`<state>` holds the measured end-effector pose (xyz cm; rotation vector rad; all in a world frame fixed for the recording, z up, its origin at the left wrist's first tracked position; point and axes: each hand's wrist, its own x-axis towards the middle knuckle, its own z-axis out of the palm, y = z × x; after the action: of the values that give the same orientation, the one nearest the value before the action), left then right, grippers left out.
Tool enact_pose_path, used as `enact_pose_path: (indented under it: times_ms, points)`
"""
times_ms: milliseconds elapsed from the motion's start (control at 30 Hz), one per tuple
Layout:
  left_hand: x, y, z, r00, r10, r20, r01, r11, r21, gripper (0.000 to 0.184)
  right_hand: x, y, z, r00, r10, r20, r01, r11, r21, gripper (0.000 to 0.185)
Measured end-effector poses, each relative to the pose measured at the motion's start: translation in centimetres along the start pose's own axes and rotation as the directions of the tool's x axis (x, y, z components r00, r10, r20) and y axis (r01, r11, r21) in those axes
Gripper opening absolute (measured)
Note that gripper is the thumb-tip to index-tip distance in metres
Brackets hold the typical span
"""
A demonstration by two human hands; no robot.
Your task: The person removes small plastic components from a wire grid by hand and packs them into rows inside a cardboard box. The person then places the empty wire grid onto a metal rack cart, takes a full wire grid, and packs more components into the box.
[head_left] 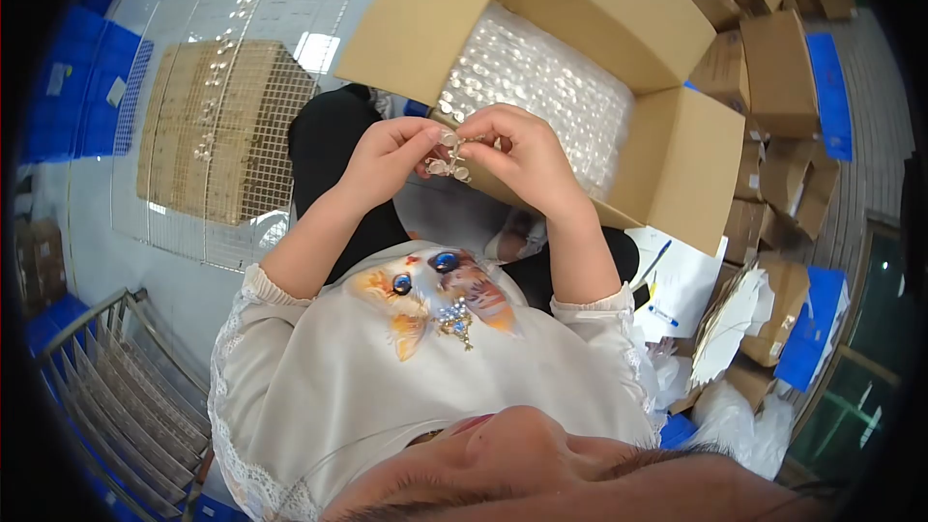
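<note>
My left hand (pixel 394 157) is closed, thumb and fingers pinching a small cluster of clear, round pieces (pixel 447 166) at the centre of the view. From the other side my right hand (pixel 517 153) grips the same cluster, fingertips pressed together. Thin stems seem to join the pieces, but fine detail is too small to tell. Just beyond both hands stands an open cardboard box (pixel 667 157), its flaps spread. Bubble-wrap-like clear packing with shiny round shapes (pixel 541 87) fills much of it.
At left, a wire mesh rack (pixel 333 14) carries a row of small clear pieces (pixel 215 82) above a brown carton. Blue crates (pixel 72 87) stand at far left, metal trays (pixel 135 406) at lower left. Pens, paper (pixel 684 280) and stacked cartons (pixel 781 77) are at right.
</note>
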<state>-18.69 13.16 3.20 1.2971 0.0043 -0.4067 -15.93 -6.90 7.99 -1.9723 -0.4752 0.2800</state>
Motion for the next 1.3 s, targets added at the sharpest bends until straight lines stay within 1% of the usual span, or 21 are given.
enact_pose_path:
  times_ms: [133,167,300,333,467,500,633,667,800,833,967,1000,1133,1167,1300]
  points:
    - [1.6,-0.2,2.4,0.999,-0.027,0.023,0.029,0.994,-0.109,0.016,-1.0,1.2,-2.7,0.999,0.033,0.026,-0.031,0.997,-0.072,0.012]
    - [1.9,-0.4,3.1,0.998,-0.038,0.040,0.042,0.994,-0.102,0.016,-1.2,1.5,-3.3,0.999,0.045,0.009,-0.044,0.997,-0.066,0.012]
    - [3.6,-1.1,5.6,0.989,0.076,0.129,-0.099,0.980,0.175,0.018,-1.8,2.7,-5.8,0.999,0.027,-0.038,-0.029,0.998,-0.049,0.013]
    - [4.2,-1.2,6.2,0.987,0.066,0.147,-0.092,0.980,0.179,0.018,-1.9,3.1,-6.4,0.998,0.038,-0.055,-0.041,0.998,-0.045,0.013]
    - [6.5,-1.1,8.4,0.982,0.090,0.164,-0.089,0.996,-0.016,0.021,-2.3,4.5,-8.7,0.993,0.102,-0.052,-0.098,0.993,0.072,0.012]
    - [7.0,-1.0,8.5,0.982,0.085,0.171,-0.084,0.996,-0.012,0.021,-2.4,4.9,-9.2,0.992,0.107,-0.060,-0.102,0.992,0.076,0.012]
    - [9.4,-0.5,8.5,0.947,-0.153,0.284,0.126,0.986,0.111,0.020,-2.7,6.2,-11.5,0.968,0.247,0.043,-0.248,0.920,0.304,0.013]
    - [10.0,-0.5,8.6,0.945,-0.157,0.285,0.130,0.985,0.113,0.020,-2.7,6.7,-12.0,0.967,0.250,0.042,-0.250,0.918,0.307,0.013]
    - [12.0,-0.4,9.7,0.921,-0.197,0.337,0.196,0.980,0.037,0.015,-2.6,8.8,-13.0,0.960,0.271,0.073,-0.274,0.851,0.447,0.015]
    - [12.3,-0.3,9.9,0.922,-0.196,0.334,0.195,0.980,0.036,0.015,-2.6,9.3,-13.2,0.960,0.269,0.076,-0.275,0.852,0.447,0.015]
    - [13.6,-0.3,10.3,0.923,-0.256,0.286,0.227,0.965,0.132,0.015,-2.5,10.7,-13.6,0.951,0.306,0.043,-0.293,0.847,0.445,0.017]
    - [13.8,-0.5,10.2,0.925,-0.254,0.281,0.227,0.966,0.124,0.015,-2.3,10.6,-13.6,0.950,0.307,0.051,-0.297,0.847,0.440,0.017]
    - [14.2,-2.4,9.7,0.944,-0.201,0.261,0.163,0.974,0.159,0.017,-1.6,9.7,-12.8,0.920,0.382,-0.091,-0.367,0.918,0.148,0.014]
    - [14.3,-2.5,9.6,0.944,-0.203,0.260,0.167,0.974,0.154,0.017,-1.2,9.6,-12.6,0.918,0.387,-0.087,-0.373,0.916,0.146,0.014]
    - [14.1,-3.2,9.6,0.954,-0.056,0.295,-0.051,0.938,0.344,0.029,-0.5,10.1,-11.8,0.949,0.252,-0.188,-0.239,0.967,0.090,0.014]
